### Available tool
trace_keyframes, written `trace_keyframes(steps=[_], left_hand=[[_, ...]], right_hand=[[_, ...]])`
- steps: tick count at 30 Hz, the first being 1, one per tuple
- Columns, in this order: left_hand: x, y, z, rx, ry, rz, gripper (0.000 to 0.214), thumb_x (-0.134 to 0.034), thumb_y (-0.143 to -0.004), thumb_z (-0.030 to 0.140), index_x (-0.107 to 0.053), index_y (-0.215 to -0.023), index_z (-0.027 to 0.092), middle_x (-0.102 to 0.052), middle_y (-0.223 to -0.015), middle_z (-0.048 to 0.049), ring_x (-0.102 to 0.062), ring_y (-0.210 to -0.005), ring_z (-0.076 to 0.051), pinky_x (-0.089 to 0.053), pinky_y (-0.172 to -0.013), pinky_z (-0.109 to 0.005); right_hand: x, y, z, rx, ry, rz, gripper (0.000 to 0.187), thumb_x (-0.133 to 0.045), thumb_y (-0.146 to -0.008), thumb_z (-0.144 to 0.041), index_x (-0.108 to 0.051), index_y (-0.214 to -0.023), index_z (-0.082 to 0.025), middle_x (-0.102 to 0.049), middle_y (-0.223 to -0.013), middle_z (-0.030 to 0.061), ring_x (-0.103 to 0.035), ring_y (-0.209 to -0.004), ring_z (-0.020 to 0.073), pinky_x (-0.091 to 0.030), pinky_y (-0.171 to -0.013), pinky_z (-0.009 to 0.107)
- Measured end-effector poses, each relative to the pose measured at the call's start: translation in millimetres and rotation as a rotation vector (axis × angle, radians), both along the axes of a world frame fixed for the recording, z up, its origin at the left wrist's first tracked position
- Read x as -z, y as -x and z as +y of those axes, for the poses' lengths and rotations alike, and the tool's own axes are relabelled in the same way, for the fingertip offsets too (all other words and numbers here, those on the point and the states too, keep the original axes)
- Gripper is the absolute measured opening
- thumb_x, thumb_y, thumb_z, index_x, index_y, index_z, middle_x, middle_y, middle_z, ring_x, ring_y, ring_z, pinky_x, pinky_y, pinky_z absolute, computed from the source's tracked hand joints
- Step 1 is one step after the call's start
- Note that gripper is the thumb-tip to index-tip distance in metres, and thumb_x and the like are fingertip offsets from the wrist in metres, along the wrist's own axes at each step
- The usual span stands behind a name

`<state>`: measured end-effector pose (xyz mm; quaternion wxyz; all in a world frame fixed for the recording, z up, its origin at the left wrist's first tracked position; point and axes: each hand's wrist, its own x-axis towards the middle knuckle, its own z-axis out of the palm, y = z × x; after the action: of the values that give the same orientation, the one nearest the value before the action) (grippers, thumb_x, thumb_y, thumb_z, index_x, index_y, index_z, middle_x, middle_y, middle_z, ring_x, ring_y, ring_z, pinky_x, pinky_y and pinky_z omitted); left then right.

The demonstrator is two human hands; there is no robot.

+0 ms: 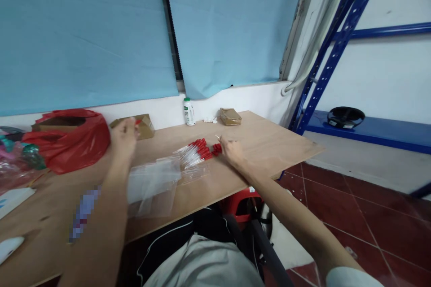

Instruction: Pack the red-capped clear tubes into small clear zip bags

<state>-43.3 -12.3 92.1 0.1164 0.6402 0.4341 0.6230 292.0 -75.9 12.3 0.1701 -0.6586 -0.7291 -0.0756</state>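
- left hand (125, 134), blurred, seems to pinch a small red piece (138, 122), before a cardboard box (146, 128).
- right hand (232, 150) seems curled on a thin pale piece (217, 137), right of the red-ended sticks (199, 149).
- sticks' red ends mostly point right, perhaps for easy picking.
- clear bags (153, 184) lie near left, probably within reach.

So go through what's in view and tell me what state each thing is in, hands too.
Left hand: raised, blurred, fingers curled, small red piece at them.
Right hand: fingers curled, thin pale piece at the fingertips.
Red-ended sticks: lying in a pile.
Transparent plastic bags: lying flat, overlapping.
White bottle: upright, green cap on.
Red plastic bag: mouth open.
Brown package: closed.
Blue sheets: hanging down.
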Motion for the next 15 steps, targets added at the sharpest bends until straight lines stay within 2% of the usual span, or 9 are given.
trace_keyframes(steps=[2, 4, 8, 10, 13, 15], left_hand=[[-9.4, 16.2, -1.2, -0.023, -0.047, -0.118, 0.042, -0.051, -0.102, 0.056, -0.055, -0.084, 0.018, -0.050, -0.069, 0.0034, -0.040, -0.058, -0.008, -0.037, -0.054, -0.019], [-6.7, 10.1, -5.4, 0.000, -0.003, -0.121, 0.042, -0.054, -0.100, 0.056, -0.060, -0.085, 0.017, -0.053, -0.068, 0.0023, -0.043, -0.057, -0.009, -0.036, -0.052, -0.020], [19.9, -33.8, -10.7, 0.111, 0.045, 0.135, 0.037, -0.060, -0.095, 0.053, -0.070, -0.086, 0.018, -0.057, -0.064, 0.0010, -0.053, -0.061, -0.013, -0.042, -0.058, -0.023], [34.1, -51.5, -8.4, 0.155, 0.057, 0.216, 0.034, -0.063, -0.094, 0.051, -0.073, -0.092, 0.018, -0.067, -0.074, -0.0015, -0.060, -0.068, -0.014, -0.047, -0.065, -0.025], [52.0, -65.9, -1.7, 0.214, 0.066, 0.260, 0.032, -0.066, -0.092, 0.050, -0.074, -0.101, 0.020, -0.076, -0.093, -0.0057, -0.064, -0.077, -0.017, -0.050, -0.070, -0.026], [62.0, -71.0, 1.9, 0.249, 0.082, 0.299, 0.030, -0.066, -0.092, 0.047, -0.073, -0.104, 0.021, -0.077, -0.101, -0.0065, -0.066, -0.079, -0.017, -0.051, -0.071, -0.027]], right_hand=[[1.5, -5.9, 1.7, -0.007, -0.006, 0.014, 0.044, -0.022, -0.114, -0.035, -0.057, -0.132, -0.016, -0.078, -0.099, 0.0128, -0.072, -0.084, 0.0227, -0.040, -0.074, 0.027], [3.0, -3.3, 1.7, -0.099, -0.016, 0.015, 0.044, -0.025, -0.114, -0.039, -0.060, -0.130, -0.017, -0.077, -0.101, 0.0113, -0.071, -0.087, 0.0215, -0.040, -0.076, 0.027], [3.0, 7.8, -0.6, -0.354, -0.144, 0.069, 0.048, -0.029, -0.114, -0.046, -0.067, -0.128, -0.021, -0.069, -0.117, 0.0118, -0.063, -0.108, 0.0207, -0.043, -0.089, 0.028], [1.5, 9.3, -0.5, -0.450, -0.209, 0.120, 0.045, -0.036, -0.112, -0.047, -0.071, -0.125, -0.022, -0.066, -0.120, 0.0126, -0.058, -0.115, 0.0224, -0.042, -0.098, 0.031], [1.1, 9.0, 1.5, -0.532, -0.208, 0.244, 0.038, -0.046, -0.110, -0.043, -0.075, -0.118, -0.021, -0.068, -0.110, 0.0109, -0.059, -0.109, 0.0230, -0.042, -0.102, 0.036], [3.7, 9.5, 2.9, -0.569, -0.168, 0.386, 0.033, -0.048, -0.109, -0.038, -0.074, -0.115, -0.019, -0.071, -0.108, 0.0093, -0.063, -0.104, 0.0209, -0.044, -0.100, 0.035]])
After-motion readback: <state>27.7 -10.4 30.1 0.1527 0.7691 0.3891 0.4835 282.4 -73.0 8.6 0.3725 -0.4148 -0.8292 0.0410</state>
